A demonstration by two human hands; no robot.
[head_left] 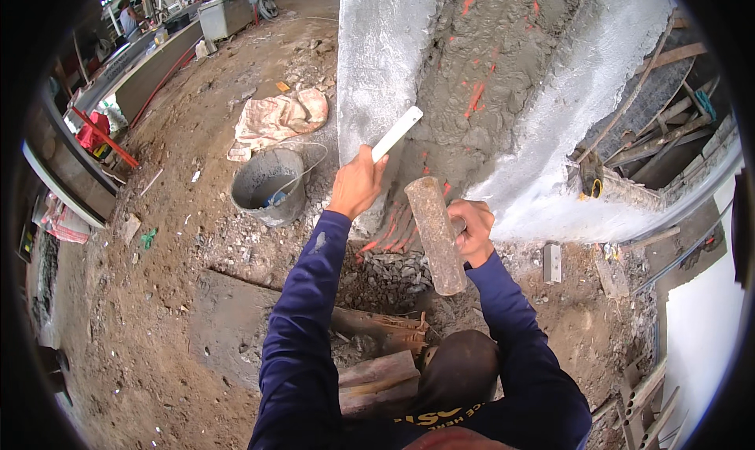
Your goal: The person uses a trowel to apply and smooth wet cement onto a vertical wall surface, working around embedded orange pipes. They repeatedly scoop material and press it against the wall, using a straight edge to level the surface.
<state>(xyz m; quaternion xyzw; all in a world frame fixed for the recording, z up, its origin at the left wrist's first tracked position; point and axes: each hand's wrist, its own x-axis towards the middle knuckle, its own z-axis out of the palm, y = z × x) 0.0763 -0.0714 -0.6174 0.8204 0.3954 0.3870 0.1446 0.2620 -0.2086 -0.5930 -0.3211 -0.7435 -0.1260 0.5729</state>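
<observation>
At 12 o'clock from centre, clamping a smooth, flat white strip (399, 132) by its lower end in the grip of the left hand (359, 181). Between 3 and 4 o'clock, clasping a rough, mortar-crusted, cylinder-shaped tool (435, 238) in the grip of the right hand (473, 228), partly hidden behind it. Facing, at 1 o'clock, lumpy grey mortar (507, 80) streaked orange. Having at 9 o'clock a round, cement-smeared bucket (255, 171), near a crumpled, pale sack (279, 121) on pebbly dirt (141, 324).

White bar (398, 135) in left grip (358, 184)
</observation>
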